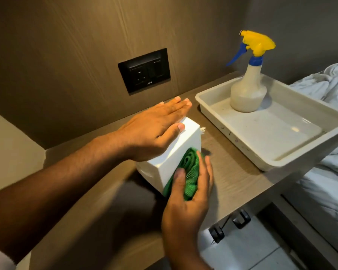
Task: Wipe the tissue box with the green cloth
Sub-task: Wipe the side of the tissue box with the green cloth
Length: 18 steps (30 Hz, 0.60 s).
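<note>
Desk (232, 172) carries tray (281, 162) and, beside it, the box (176, 152). Left hand (152, 129) lies flat and open on top, likely to steady it. Right hand (191, 191) presses the bunched cloth (189, 172) against its side.

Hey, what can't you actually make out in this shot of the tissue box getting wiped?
Head view only:
- Tissue box top: mostly under the left hand.
- Box side being wiped: partly behind the green cloth and right hand.
- Box far side: faces away.
- Wall socket lettering: too small.
- Spray bottle contents: opaque.
</note>
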Each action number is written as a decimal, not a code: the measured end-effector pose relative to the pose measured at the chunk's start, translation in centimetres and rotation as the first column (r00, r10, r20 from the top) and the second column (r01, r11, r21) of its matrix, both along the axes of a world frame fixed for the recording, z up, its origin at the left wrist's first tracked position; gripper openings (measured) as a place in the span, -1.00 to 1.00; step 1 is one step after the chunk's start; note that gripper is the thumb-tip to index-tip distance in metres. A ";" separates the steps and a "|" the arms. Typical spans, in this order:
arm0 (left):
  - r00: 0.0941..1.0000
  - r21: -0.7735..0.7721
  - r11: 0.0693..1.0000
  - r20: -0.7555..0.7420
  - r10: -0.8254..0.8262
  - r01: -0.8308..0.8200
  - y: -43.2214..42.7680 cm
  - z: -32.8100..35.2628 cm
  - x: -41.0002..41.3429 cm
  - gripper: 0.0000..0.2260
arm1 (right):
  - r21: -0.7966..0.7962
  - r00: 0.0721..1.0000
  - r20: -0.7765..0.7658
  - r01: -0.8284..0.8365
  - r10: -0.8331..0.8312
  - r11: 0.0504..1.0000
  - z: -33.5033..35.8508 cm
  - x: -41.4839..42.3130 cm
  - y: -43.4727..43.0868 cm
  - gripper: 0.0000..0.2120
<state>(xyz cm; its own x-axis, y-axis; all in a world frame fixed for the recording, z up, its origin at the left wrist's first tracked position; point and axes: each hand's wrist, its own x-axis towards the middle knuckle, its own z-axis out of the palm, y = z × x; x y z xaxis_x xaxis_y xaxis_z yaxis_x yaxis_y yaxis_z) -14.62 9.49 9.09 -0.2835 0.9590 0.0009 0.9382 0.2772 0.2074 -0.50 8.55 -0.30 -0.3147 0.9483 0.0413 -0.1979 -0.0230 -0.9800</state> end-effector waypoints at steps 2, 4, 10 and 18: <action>1.000 -0.013 1.000 -0.010 -0.007 0.007 -0.1 0.2 0.2 -0.46 | -0.110 0.999 -0.027 0.021 -0.024 0.994 1.3 1.0 -1.8 -0.51; 1.000 0.009 1.000 -0.011 -0.018 0.018 -0.3 0.3 0.2 -0.46 | -0.240 0.995 -0.100 -0.001 -0.023 0.971 2.3 2.1 -3.1 -0.54; 0.999 0.205 0.978 0.003 0.038 -0.038 -1.1 -0.2 0.4 -0.45 | -0.628 0.927 -0.352 -0.338 0.131 0.701 2.5 5.3 0.1 -0.46; 0.942 0.068 0.939 0.046 0.334 -0.336 -1.2 0.5 3.1 -0.19 | -0.411 0.655 -0.577 -0.749 0.489 0.519 8.6 8.5 18.1 -0.37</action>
<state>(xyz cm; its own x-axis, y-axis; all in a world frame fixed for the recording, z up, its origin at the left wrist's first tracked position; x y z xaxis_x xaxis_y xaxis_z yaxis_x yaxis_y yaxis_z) -11.48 8.26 9.57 -0.5894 0.8061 0.0529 0.7858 0.5569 0.2688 8.01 26.61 8.27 -0.9125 0.3678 -0.1790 -0.2092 -0.7956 -0.5686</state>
